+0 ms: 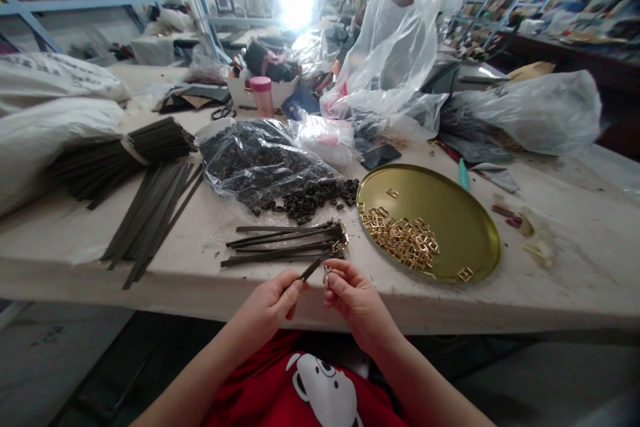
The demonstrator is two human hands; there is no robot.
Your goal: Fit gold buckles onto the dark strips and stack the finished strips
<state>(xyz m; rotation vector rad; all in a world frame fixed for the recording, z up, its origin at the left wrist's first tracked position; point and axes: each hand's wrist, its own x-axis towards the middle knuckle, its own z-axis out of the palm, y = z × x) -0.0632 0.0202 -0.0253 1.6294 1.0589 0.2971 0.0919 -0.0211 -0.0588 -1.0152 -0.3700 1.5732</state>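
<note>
My left hand pinches a dark strap, whose end points up and to the right. Close beside that end, my right hand grips a small gold buckle between thumb and fingers. Both hands are over the table's front edge. Just behind them lie several dark straps with gold buckles at their right ends. On the right, a round gold tray carries a heap of loose gold buckles. Whether the strap touches the held buckle, I cannot tell.
Loose dark straps and a tied bundle of straps lie on the left. A clear bag of small black loops spills onto the table behind the finished-looking row. A pink-lidded jar and plastic bags stand farther back.
</note>
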